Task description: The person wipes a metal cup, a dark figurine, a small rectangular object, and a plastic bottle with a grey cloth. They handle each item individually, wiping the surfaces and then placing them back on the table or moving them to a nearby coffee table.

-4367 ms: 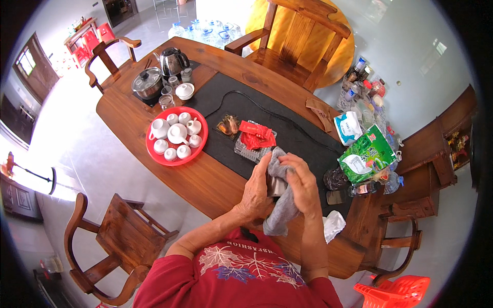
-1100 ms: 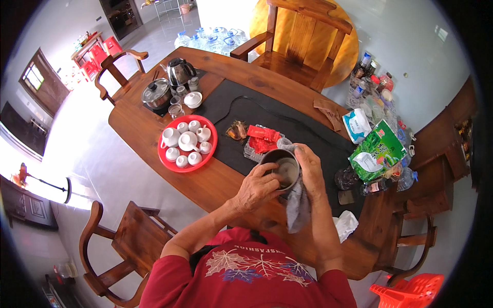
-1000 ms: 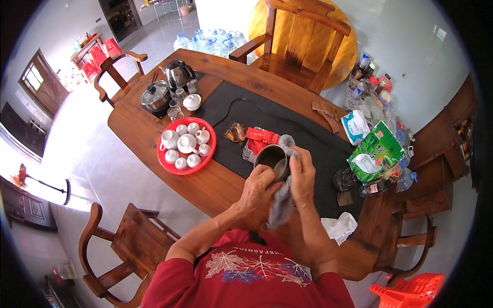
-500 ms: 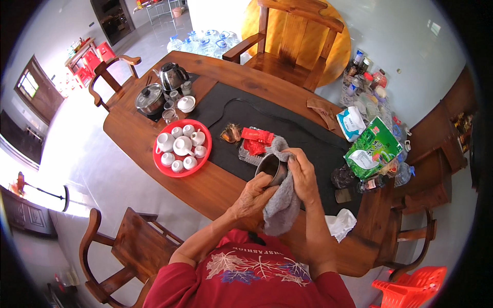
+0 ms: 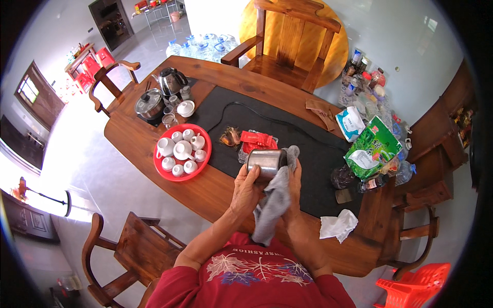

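My left hand (image 5: 245,192) grips a shiny stainless steel cup (image 5: 263,165), which lies on its side in the air above the near part of the table. A grey cloth (image 5: 273,205) hangs from my right hand (image 5: 295,184), and part of it is pressed against the cup's right end. The right fingers are partly hidden by the cloth. Just beyond the cup, red packets (image 5: 258,138) lie in a clear tray on the black table inlay. Left of them is a small brownish bundle (image 5: 230,136).
A red basin (image 5: 207,143) with several white teacups stands left. Behind it are a steel pot (image 5: 149,104), a kettle (image 5: 171,81) and a white lidded bowl (image 5: 186,107). To the right lie a green bag (image 5: 373,149), a tissue pack (image 5: 351,124) and a crumpled tissue (image 5: 339,226).
The cup has turned from showing its open mouth to lying sideways, with its outer wall in view. Both hands have shifted, and the cloth has moved slightly left with its lower end swinging.
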A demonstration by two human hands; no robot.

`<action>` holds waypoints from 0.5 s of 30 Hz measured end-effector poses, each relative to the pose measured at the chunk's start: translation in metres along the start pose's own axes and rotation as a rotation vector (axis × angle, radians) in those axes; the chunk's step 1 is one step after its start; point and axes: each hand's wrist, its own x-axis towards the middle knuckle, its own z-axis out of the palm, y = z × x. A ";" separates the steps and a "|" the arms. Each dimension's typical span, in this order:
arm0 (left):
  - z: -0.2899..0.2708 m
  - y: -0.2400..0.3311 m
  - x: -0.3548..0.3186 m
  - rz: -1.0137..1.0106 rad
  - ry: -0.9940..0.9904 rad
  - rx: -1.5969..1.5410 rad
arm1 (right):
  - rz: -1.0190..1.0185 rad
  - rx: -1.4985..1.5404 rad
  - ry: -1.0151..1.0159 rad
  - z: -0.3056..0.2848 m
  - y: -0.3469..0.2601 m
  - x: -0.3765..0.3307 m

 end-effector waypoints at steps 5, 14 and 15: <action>-0.005 -0.010 0.006 -0.022 0.095 -0.002 | -0.553 -0.781 -0.024 0.008 0.008 -0.024; 0.009 -0.009 -0.012 -0.041 -0.114 0.301 | -0.478 -0.721 -0.067 -0.016 -0.048 0.017; 0.005 -0.004 -0.011 -0.036 -0.174 0.377 | -0.282 -0.581 -0.099 -0.018 -0.058 0.019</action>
